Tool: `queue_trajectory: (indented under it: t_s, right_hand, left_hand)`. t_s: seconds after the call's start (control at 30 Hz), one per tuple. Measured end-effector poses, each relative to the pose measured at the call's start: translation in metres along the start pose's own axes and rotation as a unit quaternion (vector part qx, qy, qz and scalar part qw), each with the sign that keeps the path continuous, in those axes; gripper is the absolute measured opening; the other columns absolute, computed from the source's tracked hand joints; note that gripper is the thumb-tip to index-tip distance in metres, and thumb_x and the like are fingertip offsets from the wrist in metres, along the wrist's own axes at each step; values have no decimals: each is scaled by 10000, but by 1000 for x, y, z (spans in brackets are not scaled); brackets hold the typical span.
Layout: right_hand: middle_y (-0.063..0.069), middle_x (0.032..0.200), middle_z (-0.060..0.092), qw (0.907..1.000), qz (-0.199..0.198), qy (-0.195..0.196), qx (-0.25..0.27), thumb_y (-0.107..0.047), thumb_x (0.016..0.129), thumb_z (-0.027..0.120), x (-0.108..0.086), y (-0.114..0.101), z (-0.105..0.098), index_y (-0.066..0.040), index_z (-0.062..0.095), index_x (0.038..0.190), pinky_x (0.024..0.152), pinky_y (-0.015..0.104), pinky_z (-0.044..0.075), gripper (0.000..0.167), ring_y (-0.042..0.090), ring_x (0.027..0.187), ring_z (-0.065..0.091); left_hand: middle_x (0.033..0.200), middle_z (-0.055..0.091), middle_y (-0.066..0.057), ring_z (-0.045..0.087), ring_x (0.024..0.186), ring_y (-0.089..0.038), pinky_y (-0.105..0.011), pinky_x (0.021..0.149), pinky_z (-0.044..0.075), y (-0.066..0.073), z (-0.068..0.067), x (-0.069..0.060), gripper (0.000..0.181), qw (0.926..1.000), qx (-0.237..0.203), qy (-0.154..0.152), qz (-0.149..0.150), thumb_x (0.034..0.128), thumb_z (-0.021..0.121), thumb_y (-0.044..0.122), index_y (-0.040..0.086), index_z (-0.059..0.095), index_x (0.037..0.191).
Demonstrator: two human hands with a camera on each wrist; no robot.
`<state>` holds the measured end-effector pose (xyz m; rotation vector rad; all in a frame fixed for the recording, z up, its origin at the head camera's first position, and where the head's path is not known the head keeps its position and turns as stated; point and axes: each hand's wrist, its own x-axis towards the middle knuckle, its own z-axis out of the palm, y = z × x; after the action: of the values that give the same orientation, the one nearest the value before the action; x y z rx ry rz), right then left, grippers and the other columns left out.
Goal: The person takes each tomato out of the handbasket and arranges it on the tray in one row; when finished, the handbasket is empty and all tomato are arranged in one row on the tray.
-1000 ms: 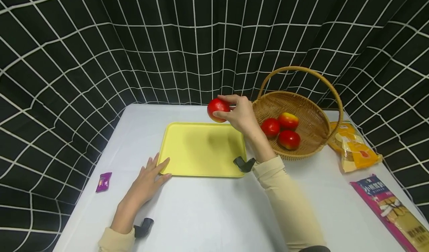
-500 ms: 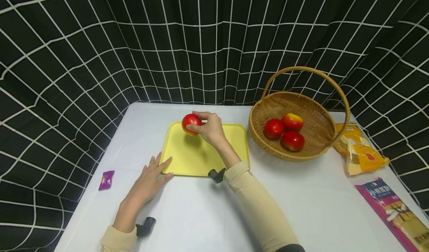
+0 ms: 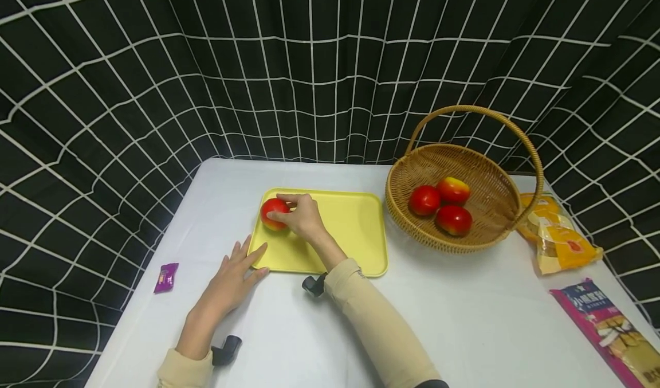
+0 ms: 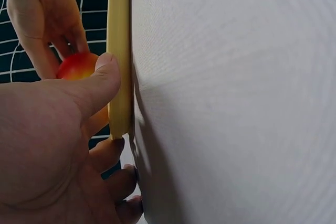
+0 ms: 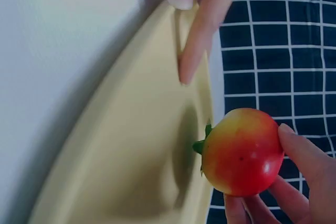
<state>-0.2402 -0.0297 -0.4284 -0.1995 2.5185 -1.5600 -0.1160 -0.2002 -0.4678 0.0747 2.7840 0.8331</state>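
Note:
My right hand (image 3: pixel 305 218) grips a red and yellow tomato (image 3: pixel 274 214) between thumb and fingers, over the left part of a yellow tray (image 3: pixel 340 227). Seen from the right wrist, the tomato (image 5: pixel 242 152) has its green stalk end turned to the tray (image 5: pixel 121 145); a shadow lies on the tray beside it, with a small gap between. My left hand (image 3: pixel 227 282) rests at the tray's near left corner, fingers extended. In the left wrist view its thumb (image 4: pixel 105 80) lies against the tray's edge (image 4: pixel 119 61).
A wicker basket (image 3: pixel 487 196) with a tall handle holds several red fruits (image 3: pixel 454 220), right of the tray. Beyond it lie orange and clear food packets (image 3: pixel 562 239) and a long pink packet (image 3: pixel 608 330). A small purple packet (image 3: pixel 166 278) lies far left. A black gridded curtain (image 3: pixel 335 73) surrounds the table.
My right hand has carried the tomato leftward from beside the basket and down toward the tray's left side. The left hand stays at the tray's corner.

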Motion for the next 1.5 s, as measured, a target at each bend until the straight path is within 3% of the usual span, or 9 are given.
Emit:
queue_trajectory:
  t_s: [0.57,0.8,0.93,1.1,1.5]
  right_hand:
    - [133,1285,763,9998,162,-85,96,-278,924,851,1,14,9,-127,693,1421,881,242,642,543,240,1109,713]
    - [91,1428,704,9999,103,14,118,-307,916,858,3,12,-6,-140,699,1417,1042,400,603,552,310,1315,643]
    - [102,1458,684,9999,-52,136,16,-318,914,858,3,5,-25,-148,704,1412,1079,458,583,549,325,1362,620]
    - [61,1454,691,9988,-239,428,-75,-322,902,871,2,-11,-59,-172,697,1422,1047,418,606,569,292,1356,635]
    - [45,1497,661,9928,-649,1008,28,-235,872,901,-11,-53,-169,-145,696,1418,1124,401,552,590,249,1362,622]
  left_hand:
    - [1775,108,-205,39,1639,-476,-651,1321,50,8,-2,-1,639,9999,36,1,102,1088,584,377,145,389,1650]
    - [1778,100,-206,33,1638,-491,-668,1312,49,7,-2,0,650,9999,31,-16,112,1084,591,368,150,373,1656]
    - [1772,106,-221,38,1634,-502,-679,1308,48,6,-2,0,645,9998,-25,23,190,1082,594,361,133,385,1648]
    - [1775,90,-215,22,1637,-492,-665,1317,30,5,-2,0,647,9998,-84,1,185,1084,591,350,131,374,1652]
    - [1779,85,-209,11,1641,-485,-668,1314,29,2,-2,-2,664,9999,-90,-41,43,1078,598,367,146,366,1659]
